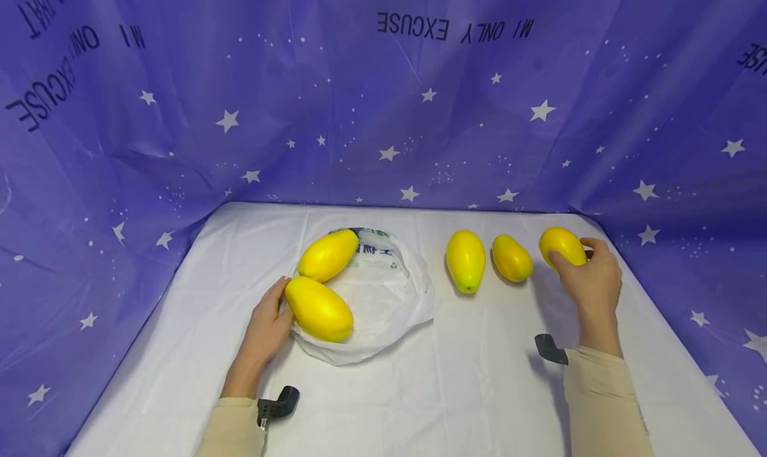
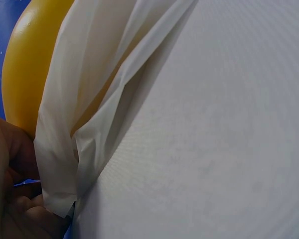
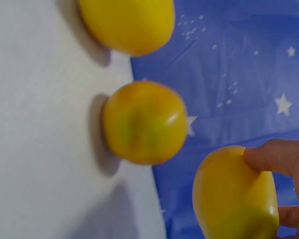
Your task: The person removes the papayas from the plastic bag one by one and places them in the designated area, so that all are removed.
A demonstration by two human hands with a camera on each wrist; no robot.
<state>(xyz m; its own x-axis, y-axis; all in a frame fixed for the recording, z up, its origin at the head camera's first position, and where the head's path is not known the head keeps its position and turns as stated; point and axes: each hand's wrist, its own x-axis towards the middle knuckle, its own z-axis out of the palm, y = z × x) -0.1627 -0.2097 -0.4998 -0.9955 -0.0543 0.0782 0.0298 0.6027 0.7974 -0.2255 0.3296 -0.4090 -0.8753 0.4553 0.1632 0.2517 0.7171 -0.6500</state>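
Mangoes: five on the white tabletop (image 1: 479,390), all yellow. Your right hand (image 1: 590,280) grips the far-right mango (image 1: 561,245), fingers and thumb curled round it; the right wrist view shows a finger (image 3: 274,157) pressed on its skin (image 3: 234,196). From these views you can't tell whether it's lifted or touching the tabletop.

Two loose mangoes sit to its left in a row: middle mango (image 1: 512,258) just beside the held one, then the longer mango (image 1: 465,260), near but apart. Both show in the right wrist view too, middle one (image 3: 144,122) and the longer one (image 3: 127,22) at the top edge.

Your left hand (image 1: 267,324) is at the left rim of the white plastic bag (image 1: 383,304), which lies flat and open on the tabletop. Front mango (image 1: 319,308) rests on the bag, touching your fingers; back mango (image 1: 328,254) lies just behind it, touching or nearly so. Left wrist view shows your fingers (image 2: 15,199) pinching a fold of the bag film (image 2: 84,124), with a mango (image 2: 27,74) right behind it. So left hand is closed on the bag edge.

Backdrop: purple star-print cloth (image 1: 383,110) on three sides.
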